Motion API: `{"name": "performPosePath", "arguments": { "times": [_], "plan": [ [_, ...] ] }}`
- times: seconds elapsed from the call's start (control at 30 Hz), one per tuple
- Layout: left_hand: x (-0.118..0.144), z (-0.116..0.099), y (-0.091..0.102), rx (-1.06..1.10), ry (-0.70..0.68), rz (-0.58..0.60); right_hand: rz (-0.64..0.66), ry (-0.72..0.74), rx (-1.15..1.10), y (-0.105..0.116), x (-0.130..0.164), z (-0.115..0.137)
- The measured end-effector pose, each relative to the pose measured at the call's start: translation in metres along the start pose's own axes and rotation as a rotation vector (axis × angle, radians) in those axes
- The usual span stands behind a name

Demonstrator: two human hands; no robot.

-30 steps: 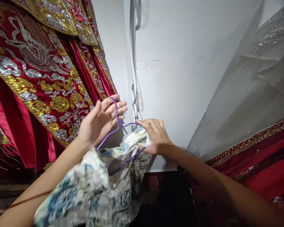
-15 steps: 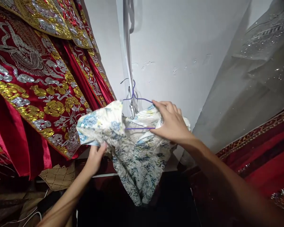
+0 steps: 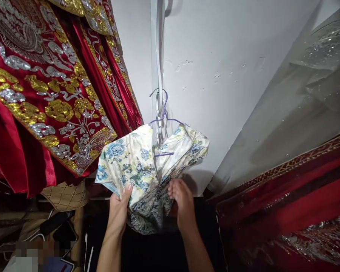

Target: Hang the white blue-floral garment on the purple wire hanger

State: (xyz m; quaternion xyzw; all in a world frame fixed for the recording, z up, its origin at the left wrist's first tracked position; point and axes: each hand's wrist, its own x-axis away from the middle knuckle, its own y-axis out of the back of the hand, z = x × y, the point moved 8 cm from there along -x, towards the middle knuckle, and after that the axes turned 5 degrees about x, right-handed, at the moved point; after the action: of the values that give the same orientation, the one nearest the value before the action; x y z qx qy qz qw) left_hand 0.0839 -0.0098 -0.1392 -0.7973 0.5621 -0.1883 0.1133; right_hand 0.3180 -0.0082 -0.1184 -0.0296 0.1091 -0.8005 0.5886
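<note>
A white, blue and yellow floral shirt [image 3: 127,158] hangs on a purple wire hanger [image 3: 174,119], its neckline open and the hanger's lower bar showing inside. My left hand [image 3: 119,206] grips the shirt's lower left part, thumb on the front of the cloth, other fingers behind it. My right hand [image 3: 181,198] is at the shirt's right side, below the shoulder, with its fingers curled in beside the fabric edge. Whether cloth is between those fingers is hidden. The shirt's lower part bunches darkly between both hands.
A white vertical strip [image 3: 157,49] runs up the wall [image 3: 215,45] behind the hanger. Red garments with gold and silver embroidery [image 3: 59,109] hang at left. Sheer glittery fabric [image 3: 272,124] and red cloth [image 3: 308,189] are at right. A phone [image 3: 64,236] and cables lie lower left.
My right hand has left the hanger and right shoulder and moved down to the shirt's side. The shirt's left front is spread flatter, and my left hand sits slightly lower.
</note>
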Motion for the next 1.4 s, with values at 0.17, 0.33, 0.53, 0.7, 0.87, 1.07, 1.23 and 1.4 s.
{"name": "performPosePath", "arguments": {
  "times": [0.17, 0.33, 0.53, 0.7, 0.87, 1.07, 1.23, 1.4],
  "plan": [
    [0.012, -0.021, 0.005, -0.059, -0.057, 0.03, 0.444, -0.241, 0.094, -0.057, 0.007, -0.039],
    [0.023, -0.025, 0.01, -0.205, -0.147, -0.093, 0.397, -0.187, 0.103, -0.059, 0.002, -0.026],
    [0.041, -0.061, 0.017, -0.401, -0.8, -0.362, 0.388, -0.215, 0.158, -0.038, 0.005, -0.045],
    [0.021, -0.01, -0.037, -0.565, -0.424, 0.258, 0.463, -0.214, 0.189, -0.051, 0.013, -0.047],
    [0.03, 0.017, -0.067, -0.648, -0.401, 0.427, 0.476, -0.267, 0.151, -0.046, 0.019, -0.039],
    [0.044, 0.038, -0.09, -0.638, -0.438, 0.512, 0.293, -0.267, 0.11, -0.014, 0.002, -0.008],
    [0.053, 0.048, -0.092, -0.701, -0.48, 0.438, 0.227, -0.15, 0.043, -0.012, -0.037, 0.043],
    [0.063, 0.045, -0.103, -0.738, -0.549, 0.494, 0.319, -0.032, 0.01, -0.033, -0.076, 0.108]
  ]
}}
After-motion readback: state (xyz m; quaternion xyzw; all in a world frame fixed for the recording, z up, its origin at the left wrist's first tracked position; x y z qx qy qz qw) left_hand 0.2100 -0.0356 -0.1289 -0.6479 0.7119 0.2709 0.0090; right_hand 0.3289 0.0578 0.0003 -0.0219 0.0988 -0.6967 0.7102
